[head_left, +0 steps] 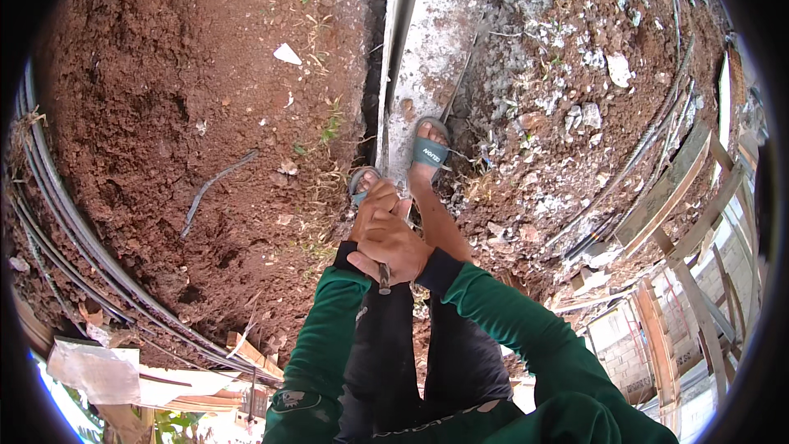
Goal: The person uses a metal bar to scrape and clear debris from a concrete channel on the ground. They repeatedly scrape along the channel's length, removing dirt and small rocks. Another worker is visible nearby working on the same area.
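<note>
Both my hands are wrapped round a narrow bar, maybe metal, whose short brown end (384,281) pokes out below them. My right hand (393,248) lies over part of my left hand (371,212), and the rest of the bar is mostly hidden by fingers. Just past my hands are my feet in grey slide sandals (430,154), the right one on a pale concrete strip (431,29). Along the strip's left side runs a narrow dark gap with a thin upright edge (394,25).
Rough red soil (148,115) lies left of the strip, rubble and grey debris (559,74) right of it. Cables or hoses (62,197) curve along the left rim. Wooden boards (666,197) and a block wall (620,345) stand at right; scrap sheets (94,370) lie lower left.
</note>
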Action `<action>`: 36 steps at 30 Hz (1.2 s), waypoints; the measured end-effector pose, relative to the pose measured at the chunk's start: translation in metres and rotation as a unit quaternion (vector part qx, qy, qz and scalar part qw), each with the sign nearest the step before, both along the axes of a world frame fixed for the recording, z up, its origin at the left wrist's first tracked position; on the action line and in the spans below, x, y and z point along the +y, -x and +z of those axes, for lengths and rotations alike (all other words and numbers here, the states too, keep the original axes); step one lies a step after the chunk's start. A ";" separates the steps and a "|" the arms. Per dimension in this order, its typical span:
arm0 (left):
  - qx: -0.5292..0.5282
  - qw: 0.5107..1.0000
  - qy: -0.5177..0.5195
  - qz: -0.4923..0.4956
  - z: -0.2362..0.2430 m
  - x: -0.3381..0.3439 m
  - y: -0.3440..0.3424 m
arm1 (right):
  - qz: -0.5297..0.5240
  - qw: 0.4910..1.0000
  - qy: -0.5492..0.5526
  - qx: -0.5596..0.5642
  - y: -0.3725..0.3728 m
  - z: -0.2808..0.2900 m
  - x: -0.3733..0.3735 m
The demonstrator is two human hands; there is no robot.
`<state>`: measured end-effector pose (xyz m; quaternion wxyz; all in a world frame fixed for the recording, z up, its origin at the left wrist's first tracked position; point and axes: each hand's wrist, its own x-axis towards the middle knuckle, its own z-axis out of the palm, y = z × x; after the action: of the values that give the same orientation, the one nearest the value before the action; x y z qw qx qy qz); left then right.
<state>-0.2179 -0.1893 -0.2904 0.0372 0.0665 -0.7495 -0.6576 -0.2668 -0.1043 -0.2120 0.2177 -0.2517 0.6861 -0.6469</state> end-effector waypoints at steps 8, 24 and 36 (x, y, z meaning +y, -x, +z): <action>-0.081 0.992 0.010 -0.096 -0.002 -0.060 0.013 | 0.034 0.996 0.043 0.066 0.027 -0.033 -0.045; -0.124 0.989 -0.026 -0.077 0.034 -0.057 0.055 | -0.018 0.998 0.023 0.062 0.051 -0.031 -0.063; -0.053 0.994 0.044 -0.080 0.061 0.008 0.054 | -0.128 0.990 0.038 -0.045 0.040 0.051 0.009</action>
<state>-0.2719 -0.1809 -0.2299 -0.0520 0.0393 -0.7814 -0.6206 -0.3067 -0.0954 -0.1608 0.1539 -0.1408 0.6771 -0.7057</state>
